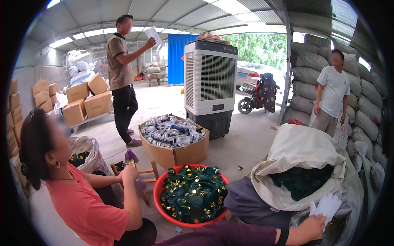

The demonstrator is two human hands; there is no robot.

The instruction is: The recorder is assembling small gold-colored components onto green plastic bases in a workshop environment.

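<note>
My left arm, in a purple sleeve with a black wristband, reaches across the bottom to the lower right. There my left hand (308, 228) is closed on the cuff of a white glove (325, 207). The glove seems to be on my right hand (327, 204), fingers apart and pointing up and away; its forearm is mostly hidden. Just beyond lies a big pale woven sack (301, 143), its mouth open on dark green round pieces (303, 180). To the left, a red basin (157, 192) holds many green discs with shiny gold parts.
A person in a coral shirt (88, 205) sits at left by a wooden stool (147, 174). Behind the basin stand a cardboard box (176, 156) of plastic-wrapped pieces and an air cooler (211, 78). Two people stand farther off. Stacked sacks (308, 78) line the right, cartons (78, 102) the left.
</note>
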